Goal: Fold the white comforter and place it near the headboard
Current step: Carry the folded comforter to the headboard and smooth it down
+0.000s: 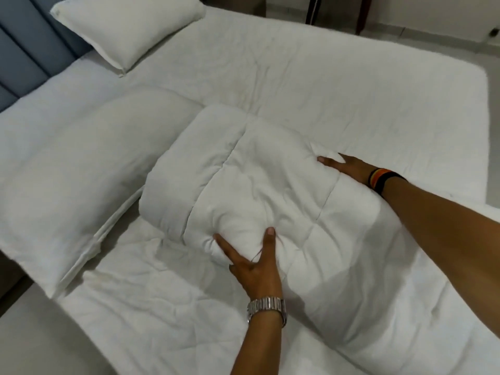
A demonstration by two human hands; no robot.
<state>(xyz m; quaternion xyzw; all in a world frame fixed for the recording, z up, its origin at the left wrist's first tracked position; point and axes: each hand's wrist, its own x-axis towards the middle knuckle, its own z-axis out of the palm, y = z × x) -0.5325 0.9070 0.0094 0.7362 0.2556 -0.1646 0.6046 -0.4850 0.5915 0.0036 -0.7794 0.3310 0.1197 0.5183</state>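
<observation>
1. Comforter [257,185]: white, quilted, seen already folded into a thick bundle. It is located mid-bed, on the sheet [351,85], well apart from the headboard [24,50].
2. Left hand [255,263]: laid on the near edge of the bundle, thumb and fingers spread, fingertips pressed into the padding. No cloth is pinched; the bundle is judged to be braced or gripped from the side, not enclosed. A metal watch [267,309] is worn on this wrist.
3. Right hand [343,166]: set flat against the far side of the bundle, fingers partly sunk in the fabric. Whether any are hooked underneath cannot be told. A striped band [384,180] is worn on the wrist.
4. Hold: the bundle is bracketed from opposite sides, presumably so the layers are kept from springing open when lifted.
5. Pillows: one [127,28] is propped by the headboard; a larger one [67,169] is laid at the left, just beside the bundle.
6. Stage: folding is judged nearly done; placement near the headboard is not yet done.
</observation>
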